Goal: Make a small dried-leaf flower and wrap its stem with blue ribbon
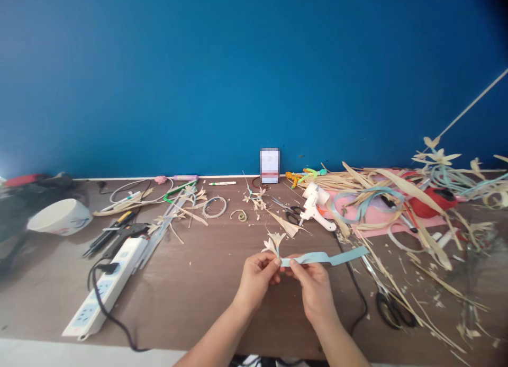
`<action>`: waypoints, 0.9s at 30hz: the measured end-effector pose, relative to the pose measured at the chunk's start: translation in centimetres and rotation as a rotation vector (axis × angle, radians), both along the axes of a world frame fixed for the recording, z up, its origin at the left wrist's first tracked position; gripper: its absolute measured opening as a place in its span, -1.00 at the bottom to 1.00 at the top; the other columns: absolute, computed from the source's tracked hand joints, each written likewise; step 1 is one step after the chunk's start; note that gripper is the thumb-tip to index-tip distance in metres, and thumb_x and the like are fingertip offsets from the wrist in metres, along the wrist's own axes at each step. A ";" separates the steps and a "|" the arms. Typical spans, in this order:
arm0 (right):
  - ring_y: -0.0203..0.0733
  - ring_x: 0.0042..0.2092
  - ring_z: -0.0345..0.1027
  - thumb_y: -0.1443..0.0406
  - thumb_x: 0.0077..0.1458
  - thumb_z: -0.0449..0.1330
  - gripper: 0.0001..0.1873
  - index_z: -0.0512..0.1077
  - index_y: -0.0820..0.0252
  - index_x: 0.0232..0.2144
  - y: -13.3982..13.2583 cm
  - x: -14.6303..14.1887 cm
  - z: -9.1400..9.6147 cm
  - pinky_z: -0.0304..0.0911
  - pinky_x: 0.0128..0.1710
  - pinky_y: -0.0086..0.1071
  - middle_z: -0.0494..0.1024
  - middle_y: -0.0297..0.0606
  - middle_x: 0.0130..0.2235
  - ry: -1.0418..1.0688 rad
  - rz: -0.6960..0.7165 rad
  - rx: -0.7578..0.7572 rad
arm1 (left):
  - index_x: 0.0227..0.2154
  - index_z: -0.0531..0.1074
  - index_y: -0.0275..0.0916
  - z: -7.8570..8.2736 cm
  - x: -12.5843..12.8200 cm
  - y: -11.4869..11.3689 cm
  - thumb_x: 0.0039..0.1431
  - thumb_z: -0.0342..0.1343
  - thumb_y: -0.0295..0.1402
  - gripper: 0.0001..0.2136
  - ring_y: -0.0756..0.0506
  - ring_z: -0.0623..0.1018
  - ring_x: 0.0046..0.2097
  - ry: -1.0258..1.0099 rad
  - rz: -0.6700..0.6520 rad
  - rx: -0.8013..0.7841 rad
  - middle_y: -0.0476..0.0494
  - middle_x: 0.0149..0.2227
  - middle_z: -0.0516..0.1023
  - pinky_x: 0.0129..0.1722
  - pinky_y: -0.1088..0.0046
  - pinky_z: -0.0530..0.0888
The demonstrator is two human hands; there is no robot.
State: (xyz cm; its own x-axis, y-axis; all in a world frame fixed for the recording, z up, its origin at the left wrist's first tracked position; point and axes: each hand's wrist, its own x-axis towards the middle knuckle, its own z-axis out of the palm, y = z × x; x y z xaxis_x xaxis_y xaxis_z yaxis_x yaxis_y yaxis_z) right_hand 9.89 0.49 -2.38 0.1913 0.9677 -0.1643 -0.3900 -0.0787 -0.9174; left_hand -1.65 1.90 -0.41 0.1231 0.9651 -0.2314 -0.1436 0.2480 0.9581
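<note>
My left hand (259,277) pinches the base of a small cream flower (273,243) made of dried husk-like petals, which points up and away from me. Close beside it, my right hand (313,285) grips a pale blue ribbon strip (331,258) between thumb and fingers. One end of the strip meets the flower's base at my left fingertips; the loose end stretches out to the right. Both hands are raised over the front middle of the brown table (190,287). The fingers beneath the flower are partly hidden.
A white glue gun (316,205) and black-handled scissors (392,309) lie right, near heaped husk strips (397,187). Left are a power strip (107,287) and a white bowl (59,217). A phone-like screen (270,166) leans on the blue wall. More flowers (256,200) lie behind my hands.
</note>
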 end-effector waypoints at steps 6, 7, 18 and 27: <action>-0.29 -0.54 0.36 0.09 -0.10 0.19 -0.67 0.43 0.29 -0.53 0.5 2.9 1.6 0.22 -0.53 -0.44 0.52 -0.23 -0.51 -0.160 0.380 -0.168 | -0.59 0.40 -0.34 -0.2 -0.4 0.8 -0.10 0.16 -0.27 -0.80 0.11 0.30 -0.64 0.005 0.071 -0.057 -0.01 -0.62 0.42 -0.64 0.62 0.17; -0.33 -0.59 0.32 0.08 -0.10 0.18 -0.66 0.42 0.29 -0.55 0.8 3.8 2.2 0.18 -0.57 -0.46 0.51 -0.25 -0.53 -0.243 0.468 -0.179 | -0.60 0.39 -0.34 -0.3 -0.7 1.0 -0.12 0.16 -0.26 -0.79 0.12 0.29 -0.65 -0.005 0.099 -0.090 -0.01 -0.62 0.42 -0.65 0.63 0.15; 0.06 -0.09 0.20 0.22 -0.11 0.17 -0.58 0.32 0.29 -0.16 9.7 10.1 4.2 0.14 -0.15 -0.22 0.38 -0.02 -0.17 -1.734 0.052 0.114 | -0.58 0.40 -0.34 0.5 -4.3 2.5 -0.25 0.25 -0.32 -0.80 0.13 0.29 -0.62 -0.245 0.251 -0.235 -0.02 -0.60 0.45 -0.68 0.68 0.16; 0.05 -0.16 0.30 0.30 -0.08 0.14 -0.58 0.28 0.32 -0.12 11.7 9.0 2.1 0.15 -0.23 -0.24 0.32 0.06 -0.07 -1.809 0.133 -0.047 | -0.54 0.39 -0.35 1.7 -7.2 2.9 -0.10 0.16 -0.48 -0.94 0.07 0.45 -0.57 -0.299 0.310 -0.264 -0.07 -0.60 0.49 -0.57 0.63 0.40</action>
